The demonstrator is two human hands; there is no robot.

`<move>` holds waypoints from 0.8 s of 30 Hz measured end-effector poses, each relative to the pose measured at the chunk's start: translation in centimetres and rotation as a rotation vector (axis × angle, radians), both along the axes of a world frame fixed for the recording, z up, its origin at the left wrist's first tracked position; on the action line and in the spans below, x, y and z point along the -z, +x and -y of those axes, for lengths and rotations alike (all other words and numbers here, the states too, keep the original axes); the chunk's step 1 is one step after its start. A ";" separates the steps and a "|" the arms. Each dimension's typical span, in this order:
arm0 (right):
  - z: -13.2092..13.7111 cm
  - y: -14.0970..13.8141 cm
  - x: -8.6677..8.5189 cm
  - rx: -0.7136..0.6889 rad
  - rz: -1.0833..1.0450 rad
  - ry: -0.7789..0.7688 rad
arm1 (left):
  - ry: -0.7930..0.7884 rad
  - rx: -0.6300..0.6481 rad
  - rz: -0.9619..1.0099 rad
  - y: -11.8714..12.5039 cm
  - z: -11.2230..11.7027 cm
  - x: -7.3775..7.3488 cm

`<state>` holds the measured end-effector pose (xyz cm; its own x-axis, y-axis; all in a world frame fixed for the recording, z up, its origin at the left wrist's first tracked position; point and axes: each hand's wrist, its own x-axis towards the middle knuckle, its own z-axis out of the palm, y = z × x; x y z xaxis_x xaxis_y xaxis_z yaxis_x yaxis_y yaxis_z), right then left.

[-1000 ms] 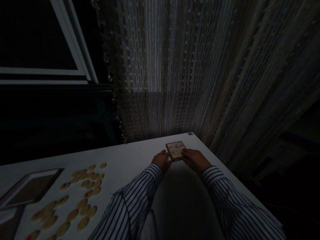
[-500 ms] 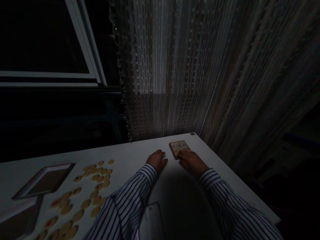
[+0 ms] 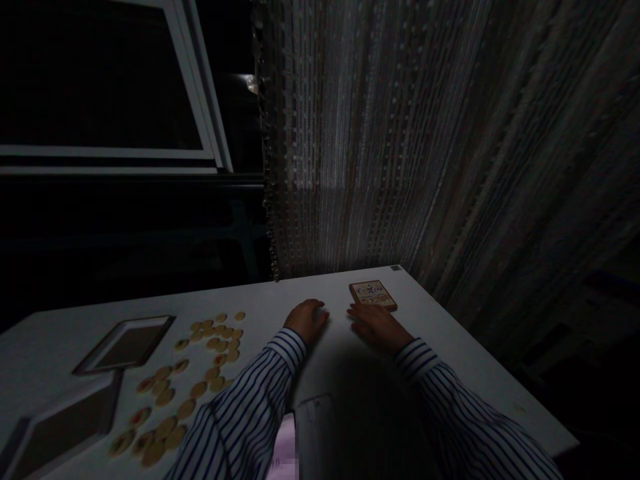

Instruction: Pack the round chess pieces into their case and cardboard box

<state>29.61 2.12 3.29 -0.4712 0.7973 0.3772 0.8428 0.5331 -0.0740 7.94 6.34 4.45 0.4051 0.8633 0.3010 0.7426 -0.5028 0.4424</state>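
Note:
My right hand [image 3: 377, 327] lies low over the white table [image 3: 273, 300] with its fingers stretched out and apart. It is just at the near edge of a small flat box [image 3: 374, 292] with dark writing on its top; whether the fingers touch the box I cannot tell. To its left, my left hand [image 3: 306, 321] rests palm down with fingers extended and nothing in it. Left of my left forearm, many round wooden discs [image 3: 186, 408] are scattered, some with red or dark marks, like Chinese chess pieces.
Two shallow trays or box halves [image 3: 169, 323] lie beyond the discs on the left. A beaded string curtain [image 3: 345, 167] hangs behind the table's far edge. A white-framed window [image 3: 210, 127] is at upper left. The room is dim.
My right hand has come off the top of the box and drawn back toward me with its fingers spread. My left hand has hardly moved. The view has shifted left.

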 end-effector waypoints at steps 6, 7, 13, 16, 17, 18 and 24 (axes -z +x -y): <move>0.2 -2.0 -0.7 -0.050 -0.020 -0.017 | -0.007 -0.037 0.063 -2.0 0.8 -0.4; 0.2 -2.3 -0.8 -0.061 -0.024 -0.015 | -0.007 -0.046 0.072 -2.3 1.0 -0.5; 0.4 -4.3 -0.6 -0.106 -0.067 -0.020 | -0.011 -0.095 0.104 -4.5 2.1 -0.7; 0.3 -5.3 -0.3 -0.134 -0.078 -0.035 | -0.010 -0.122 0.125 -5.6 2.6 -0.7; 0.3 -5.6 -0.2 -0.144 -0.081 -0.037 | -0.009 -0.133 0.136 -6.0 2.8 -0.8; 0.3 -6.0 -0.2 -0.154 -0.082 -0.039 | -0.006 -0.144 0.146 -6.4 2.9 -0.8; 0.3 -7.9 0.0 -0.193 -0.082 -0.068 | 0.032 -0.186 0.145 -8.5 4.0 -0.2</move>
